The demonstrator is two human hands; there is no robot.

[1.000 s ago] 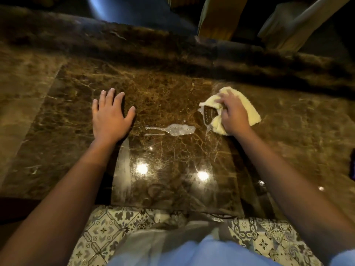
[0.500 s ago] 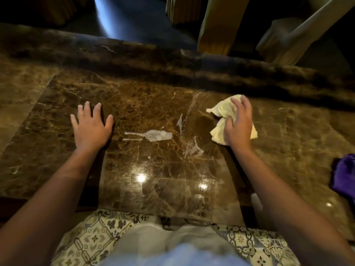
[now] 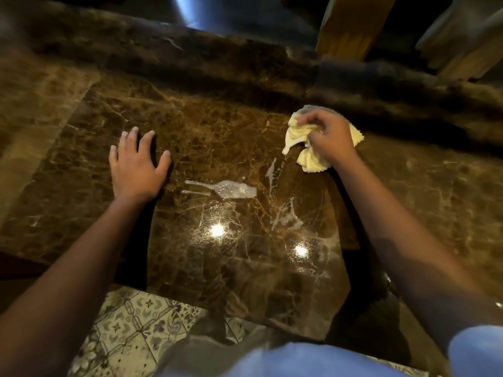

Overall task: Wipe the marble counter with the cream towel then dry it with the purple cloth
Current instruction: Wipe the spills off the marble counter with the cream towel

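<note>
Seen from the head camera, a dark brown marble table (image 3: 223,126) with pale veins fills most of the frame, its polished top throwing back two bright spots of light near the front edge.

The left hand (image 3: 136,170) lies flat, palm down, on the left part of the table. Its fingers (image 3: 128,140) are spread apart and hold nothing.

The right hand (image 3: 330,137) is over the right part of the table, further back than the left. Its fingers (image 3: 307,118) are curled and closed on a cream towel (image 3: 299,134) — the cloth is bunched up in the grip, with folds hanging out to the left of the hand, a lump below it and a corner showing on the right. Whether the towel is pressed onto the marble or held just above it cannot be told.

Between the two hands, nearer the left, a small silvery puddle (image 3: 231,189) sits on the marble, with two thin streaks trailing off to the left. To its right, whitish wet smears (image 3: 272,170) run from just under the towel down toward the front.

At the bottom, patterned floor tiles (image 3: 128,330) show below the table edge, beside a light blue garment (image 3: 299,360) on the person.
</note>
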